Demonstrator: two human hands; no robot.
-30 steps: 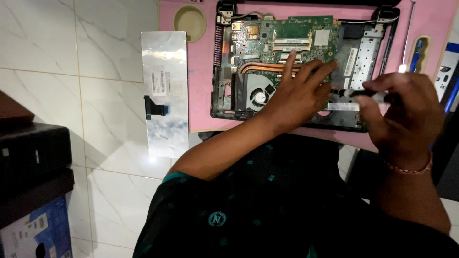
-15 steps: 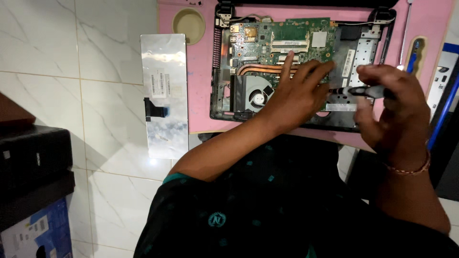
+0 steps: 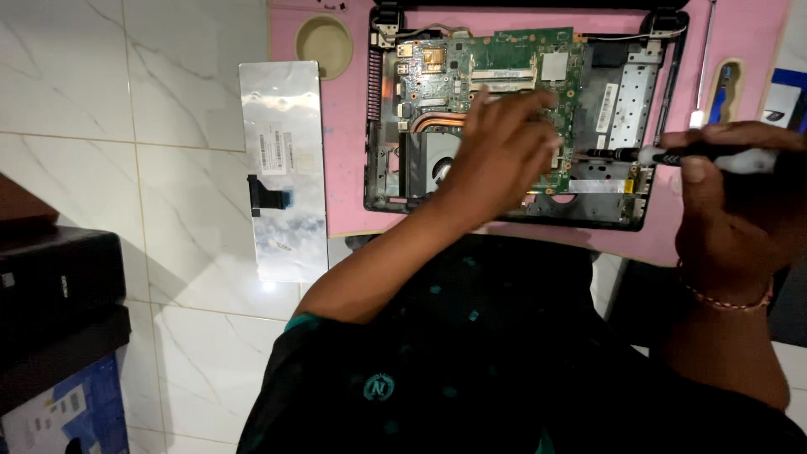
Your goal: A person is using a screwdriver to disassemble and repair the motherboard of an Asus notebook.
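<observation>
An opened laptop base (image 3: 626,214) lies on a pink work mat (image 3: 345,126), its green circuit board (image 3: 496,63) and round fan (image 3: 429,160) exposed. My left hand (image 3: 500,147) rests palm down on the board, fingers spread over its lower middle. My right hand (image 3: 727,202) grips a screwdriver (image 3: 672,155) with a white and black handle, held nearly level. Its tip points left at the board's right edge, close to my left fingertips.
A removed keyboard (image 3: 282,168) lies face down on the white tiled floor (image 3: 126,126), left of the mat, with its ribbon cable showing. A second screwdriver (image 3: 702,67) lies on the mat's right side. Dark boxes (image 3: 59,294) stand at the lower left.
My right hand has shifted right and turned, bringing the screwdriver level with its tip toward the board. My left hand stays on the board. The view has moved closer.
</observation>
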